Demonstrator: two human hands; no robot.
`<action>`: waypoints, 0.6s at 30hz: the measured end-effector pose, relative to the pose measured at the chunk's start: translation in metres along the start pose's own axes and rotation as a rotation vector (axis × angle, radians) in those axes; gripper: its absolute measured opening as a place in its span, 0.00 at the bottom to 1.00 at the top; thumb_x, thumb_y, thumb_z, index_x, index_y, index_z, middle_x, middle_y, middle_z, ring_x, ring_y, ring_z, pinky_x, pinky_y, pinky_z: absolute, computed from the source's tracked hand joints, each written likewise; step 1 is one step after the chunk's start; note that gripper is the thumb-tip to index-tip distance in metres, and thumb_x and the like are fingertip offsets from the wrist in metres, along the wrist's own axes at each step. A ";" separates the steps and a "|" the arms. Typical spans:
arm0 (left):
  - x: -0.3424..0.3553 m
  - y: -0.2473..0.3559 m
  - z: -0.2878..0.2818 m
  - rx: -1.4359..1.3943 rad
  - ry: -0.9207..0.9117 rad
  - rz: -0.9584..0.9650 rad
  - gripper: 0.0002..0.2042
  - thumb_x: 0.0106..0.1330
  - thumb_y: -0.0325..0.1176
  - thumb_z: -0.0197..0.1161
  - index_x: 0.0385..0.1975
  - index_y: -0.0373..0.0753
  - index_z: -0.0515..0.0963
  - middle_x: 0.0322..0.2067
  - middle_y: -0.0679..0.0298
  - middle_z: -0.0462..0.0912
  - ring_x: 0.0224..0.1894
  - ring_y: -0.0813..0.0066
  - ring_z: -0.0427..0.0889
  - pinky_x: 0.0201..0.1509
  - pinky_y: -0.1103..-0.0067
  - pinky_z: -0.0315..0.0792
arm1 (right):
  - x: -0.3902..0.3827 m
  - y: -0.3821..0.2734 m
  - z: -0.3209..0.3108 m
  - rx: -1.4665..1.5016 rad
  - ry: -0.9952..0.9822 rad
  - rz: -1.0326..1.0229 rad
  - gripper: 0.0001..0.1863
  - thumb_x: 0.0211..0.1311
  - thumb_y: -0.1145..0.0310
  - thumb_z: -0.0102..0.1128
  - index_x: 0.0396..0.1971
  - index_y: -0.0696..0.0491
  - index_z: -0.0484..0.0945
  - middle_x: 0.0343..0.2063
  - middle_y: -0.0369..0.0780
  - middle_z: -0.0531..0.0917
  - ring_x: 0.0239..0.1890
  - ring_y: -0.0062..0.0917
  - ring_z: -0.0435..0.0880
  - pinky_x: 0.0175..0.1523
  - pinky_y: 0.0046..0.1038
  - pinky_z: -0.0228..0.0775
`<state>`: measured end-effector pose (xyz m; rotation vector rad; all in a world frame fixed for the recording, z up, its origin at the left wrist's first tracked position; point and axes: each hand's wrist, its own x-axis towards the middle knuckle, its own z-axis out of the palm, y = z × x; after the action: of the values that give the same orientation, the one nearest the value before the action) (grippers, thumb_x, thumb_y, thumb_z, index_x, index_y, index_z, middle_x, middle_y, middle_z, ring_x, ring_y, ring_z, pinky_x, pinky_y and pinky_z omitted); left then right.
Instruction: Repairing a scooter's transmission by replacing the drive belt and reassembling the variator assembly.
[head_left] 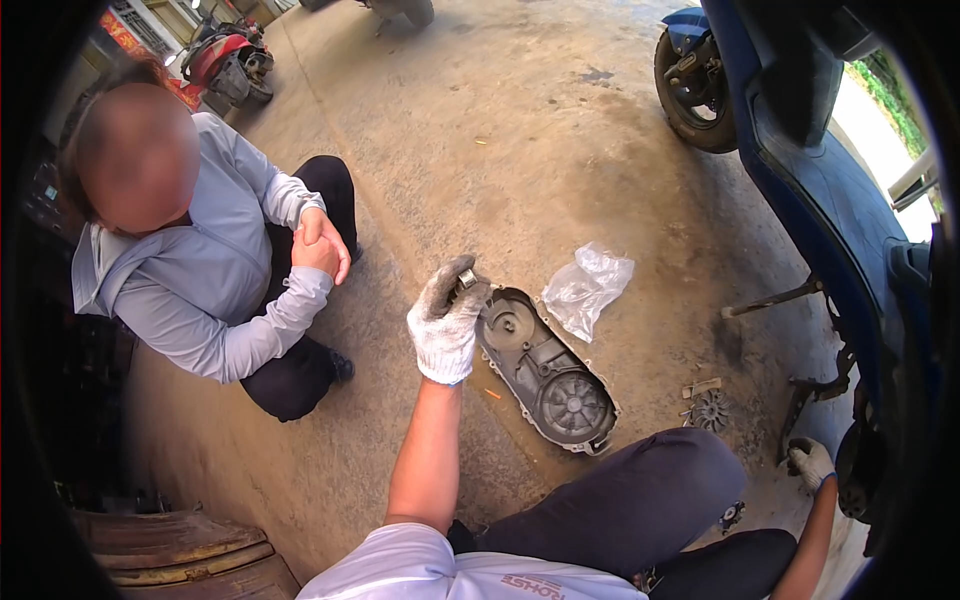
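Note:
My left hand (445, 320), in a white, dirt-stained knit glove, holds a small shiny metal part (466, 279) between thumb and fingers. Just beside it, an oblong metal cover (572, 405) lies on the concrete with its ribbed inside facing up. My right hand (808, 460), also gloved, is low at the right with curled fingers against the underside of a dark blue scooter (780, 170), near a stand; what it grips is unclear. A finned fan wheel (711, 410) lies to its upper left.
Another person (200, 260) in a light grey jacket crouches at left, hands together. A crumpled plastic bag (585, 285) lies beyond the cover. A red scooter (220, 65) stands at back left. A rusty brown object (170, 550) fills the lower-left corner. My bent knee (680, 480) is below the cover.

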<state>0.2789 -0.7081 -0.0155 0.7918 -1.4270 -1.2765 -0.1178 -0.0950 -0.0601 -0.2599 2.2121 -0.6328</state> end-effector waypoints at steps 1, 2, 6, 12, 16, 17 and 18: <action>0.000 0.001 0.002 -0.024 -0.005 -0.007 0.18 0.68 0.23 0.68 0.57 0.30 0.80 0.38 0.58 0.88 0.26 0.79 0.82 0.26 0.84 0.72 | -0.001 -0.003 0.001 0.016 -0.001 0.016 0.20 0.71 0.68 0.59 0.56 0.65 0.78 0.38 0.43 0.86 0.31 0.26 0.85 0.36 0.30 0.81; -0.001 0.004 0.004 -0.023 -0.004 -0.005 0.18 0.68 0.23 0.68 0.57 0.30 0.80 0.38 0.58 0.88 0.26 0.79 0.82 0.26 0.84 0.72 | -0.001 -0.004 0.001 0.032 -0.003 0.031 0.20 0.70 0.69 0.59 0.56 0.64 0.78 0.40 0.43 0.86 0.32 0.26 0.86 0.37 0.30 0.82; -0.001 -0.004 0.007 -0.171 0.043 -0.191 0.17 0.72 0.25 0.65 0.60 0.32 0.78 0.41 0.57 0.87 0.25 0.82 0.78 0.25 0.85 0.69 | -0.003 -0.003 -0.002 0.041 -0.001 0.027 0.19 0.70 0.69 0.59 0.56 0.64 0.79 0.40 0.43 0.86 0.32 0.27 0.86 0.36 0.30 0.82; 0.007 -0.036 -0.005 -0.369 0.220 -0.288 0.16 0.76 0.31 0.64 0.60 0.34 0.78 0.37 0.60 0.86 0.22 0.84 0.76 0.21 0.86 0.65 | 0.004 0.020 -0.006 0.049 0.010 0.019 0.19 0.72 0.68 0.59 0.56 0.63 0.78 0.40 0.43 0.86 0.29 0.28 0.86 0.34 0.30 0.82; 0.010 -0.058 -0.024 -0.447 0.313 -0.250 0.17 0.75 0.27 0.65 0.62 0.36 0.78 0.39 0.59 0.87 0.22 0.85 0.76 0.21 0.85 0.66 | 0.007 0.023 -0.006 0.054 0.002 0.024 0.19 0.73 0.66 0.60 0.57 0.62 0.78 0.39 0.43 0.85 0.29 0.28 0.86 0.34 0.31 0.83; 0.012 -0.060 -0.028 -0.433 0.372 -0.258 0.17 0.74 0.28 0.65 0.61 0.37 0.78 0.39 0.59 0.87 0.22 0.84 0.76 0.20 0.85 0.65 | 0.007 0.023 -0.006 0.056 0.007 0.024 0.20 0.73 0.66 0.60 0.57 0.62 0.77 0.39 0.43 0.85 0.29 0.28 0.86 0.34 0.31 0.83; 0.013 -0.061 -0.031 -0.419 0.431 -0.264 0.17 0.74 0.28 0.66 0.61 0.37 0.78 0.39 0.60 0.87 0.22 0.84 0.76 0.20 0.85 0.64 | 0.007 0.023 -0.006 0.055 0.004 0.024 0.20 0.73 0.66 0.60 0.57 0.62 0.77 0.39 0.43 0.85 0.29 0.28 0.86 0.34 0.31 0.83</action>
<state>0.2961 -0.7430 -0.0737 0.9142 -0.6969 -1.4336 -0.1262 -0.0759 -0.0735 -0.2041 2.1944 -0.6810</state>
